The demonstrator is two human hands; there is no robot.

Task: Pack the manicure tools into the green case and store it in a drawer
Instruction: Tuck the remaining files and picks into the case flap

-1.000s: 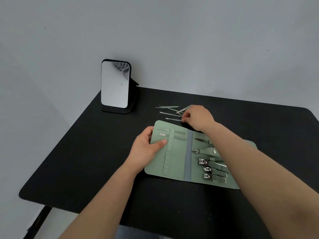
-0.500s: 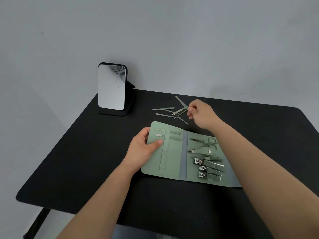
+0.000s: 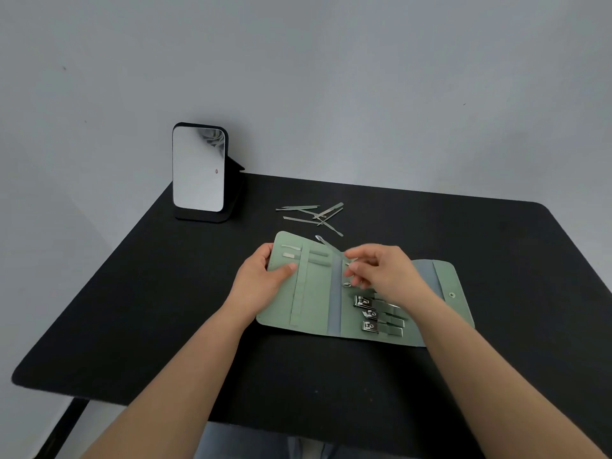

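Note:
The green case point(image 3: 314, 293) lies open on the black table point(image 3: 463, 226). Three nail clippers point(image 3: 367, 314) sit strapped in its right half. My left hand point(image 3: 261, 279) grips the case's left edge, thumb on top. My right hand point(image 3: 381, 270) hovers over the case's middle and pinches a thin metal tool point(image 3: 326, 242), whose tip points up and left past the case's top edge. Several loose metal tools point(image 3: 314, 215) lie in a heap behind the case.
A standing mirror point(image 3: 198, 168) in a black frame stands at the table's back left corner. A grey wall rises behind the table. The table's front edge runs just above my forearms.
My right hand has lifted one thin tool from the heap and brought it back toward me, over the open case. My left hand keeps its grip on the case's left edge.

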